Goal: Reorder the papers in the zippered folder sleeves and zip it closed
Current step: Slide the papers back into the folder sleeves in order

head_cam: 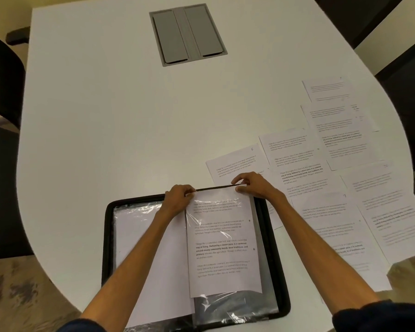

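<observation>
We pinch the clear sleeve (216, 187) by its dark top edge. Our left grip (177, 197) clenches the left corner and our right grip (254, 185) the right corner, fingers curled on both. A printed sheet (223, 250) shows under its plastic, over the open zippered folder (107, 236) at the near edge of the bench (106, 116). Loose papers (345, 212) spread toward the bench's right edge.

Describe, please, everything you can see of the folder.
The folder is black with a thick rim, lying open and flat on the white table. Clear, shiny plastic sleeves fill it; the left one shows a blank white sheet, the right one a printed sheet. The left hand and right hand pinch that sleeve's top edge.
</observation>
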`<state>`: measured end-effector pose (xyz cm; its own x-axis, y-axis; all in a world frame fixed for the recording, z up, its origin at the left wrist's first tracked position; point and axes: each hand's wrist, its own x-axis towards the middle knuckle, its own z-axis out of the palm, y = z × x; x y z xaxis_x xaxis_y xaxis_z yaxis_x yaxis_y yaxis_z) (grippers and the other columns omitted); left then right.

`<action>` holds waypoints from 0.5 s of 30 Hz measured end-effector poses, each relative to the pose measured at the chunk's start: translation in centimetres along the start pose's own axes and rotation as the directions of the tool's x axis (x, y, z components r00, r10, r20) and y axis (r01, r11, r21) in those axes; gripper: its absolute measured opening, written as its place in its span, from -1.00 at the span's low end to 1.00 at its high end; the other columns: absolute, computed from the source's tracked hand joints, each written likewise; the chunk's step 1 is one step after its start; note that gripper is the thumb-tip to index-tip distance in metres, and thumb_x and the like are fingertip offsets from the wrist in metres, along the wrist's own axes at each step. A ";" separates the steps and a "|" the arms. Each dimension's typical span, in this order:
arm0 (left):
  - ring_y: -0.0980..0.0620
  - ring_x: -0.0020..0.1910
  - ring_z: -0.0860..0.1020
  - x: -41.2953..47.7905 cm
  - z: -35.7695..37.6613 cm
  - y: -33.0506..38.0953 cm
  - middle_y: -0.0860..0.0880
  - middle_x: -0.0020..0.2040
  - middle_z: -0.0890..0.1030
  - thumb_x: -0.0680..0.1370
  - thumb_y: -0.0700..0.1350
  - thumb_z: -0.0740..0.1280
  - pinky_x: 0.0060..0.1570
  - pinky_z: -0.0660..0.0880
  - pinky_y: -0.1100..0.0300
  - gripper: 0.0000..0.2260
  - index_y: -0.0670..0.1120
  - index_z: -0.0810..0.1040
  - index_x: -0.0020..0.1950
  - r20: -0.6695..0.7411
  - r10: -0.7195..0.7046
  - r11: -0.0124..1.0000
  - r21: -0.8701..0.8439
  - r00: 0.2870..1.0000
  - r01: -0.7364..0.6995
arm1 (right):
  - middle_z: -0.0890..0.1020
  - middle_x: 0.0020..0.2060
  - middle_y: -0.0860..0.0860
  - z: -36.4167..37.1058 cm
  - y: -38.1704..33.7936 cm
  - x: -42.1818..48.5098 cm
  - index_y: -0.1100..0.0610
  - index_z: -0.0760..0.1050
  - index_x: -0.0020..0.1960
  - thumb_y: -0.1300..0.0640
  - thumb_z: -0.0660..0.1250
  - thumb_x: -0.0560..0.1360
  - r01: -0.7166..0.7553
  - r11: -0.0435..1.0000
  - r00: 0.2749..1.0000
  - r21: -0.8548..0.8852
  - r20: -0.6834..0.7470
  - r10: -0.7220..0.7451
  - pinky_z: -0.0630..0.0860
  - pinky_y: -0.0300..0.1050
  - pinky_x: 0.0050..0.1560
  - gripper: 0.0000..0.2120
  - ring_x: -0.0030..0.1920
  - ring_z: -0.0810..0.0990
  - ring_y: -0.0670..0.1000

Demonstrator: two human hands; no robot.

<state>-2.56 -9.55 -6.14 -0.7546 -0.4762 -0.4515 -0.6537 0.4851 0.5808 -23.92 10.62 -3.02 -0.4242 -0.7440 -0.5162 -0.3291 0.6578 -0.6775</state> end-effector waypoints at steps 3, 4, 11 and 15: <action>-0.01 0.11 0.56 -0.1 -0.5 0.3 0.04 0.01 0.64 0.57 -0.10 0.31 0.22 0.36 -0.04 -0.85 0.00 0.64 0.09 0.053 -0.036 0.997 0.065 0.998 0.032 | 0.67 -0.06 -0.03 0.4 -0.4 -0.1 0.09 0.66 0.03 0.18 0.43 0.49 0.000 1.000 1.000 -0.023 0.006 0.000 0.49 -0.19 0.06 -0.87 -0.03 0.60 -0.07; -0.02 0.11 0.55 -0.2 -0.6 0.4 0.06 -0.03 0.62 0.58 -0.10 0.29 0.21 0.32 -0.04 -0.83 0.02 0.64 0.10 0.070 -0.035 0.994 0.101 0.997 0.028 | 0.68 -0.08 -0.01 0.4 -0.6 -0.1 0.09 0.67 0.02 0.18 0.43 0.49 0.000 0.999 0.999 -0.040 0.033 0.002 0.49 -0.24 0.01 -0.88 -0.06 0.61 -0.08; 0.01 0.26 0.38 -1.0 -0.3 0.4 0.02 0.17 0.53 0.40 0.28 0.45 0.27 0.20 -0.07 -0.46 0.10 0.50 0.31 0.229 0.050 0.971 0.215 0.972 -0.101 | 0.71 -0.05 0.00 0.3 -0.5 0.2 0.10 0.68 0.02 0.04 0.43 0.50 -0.005 1.000 0.994 0.009 0.105 0.004 0.52 -0.16 0.11 -0.83 0.00 0.64 -0.05; -0.05 0.16 0.51 -0.9 -0.2 0.4 -0.03 0.14 0.59 0.45 0.13 0.48 0.19 0.26 0.00 -0.59 -0.03 0.59 0.21 0.140 0.104 0.970 0.203 0.985 -0.131 | 0.66 -0.01 -0.02 0.0 -0.4 0.1 0.07 0.62 0.12 0.01 0.57 0.35 -0.051 0.999 0.984 0.012 0.169 0.048 0.50 -0.12 0.18 -0.62 0.07 0.61 -0.02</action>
<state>-2.10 -9.05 -5.41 -0.8191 -0.3155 -0.4791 -0.5468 0.6822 0.4854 -23.81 10.31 -2.83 -0.2909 -0.7209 -0.6291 -0.2970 0.6931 -0.6569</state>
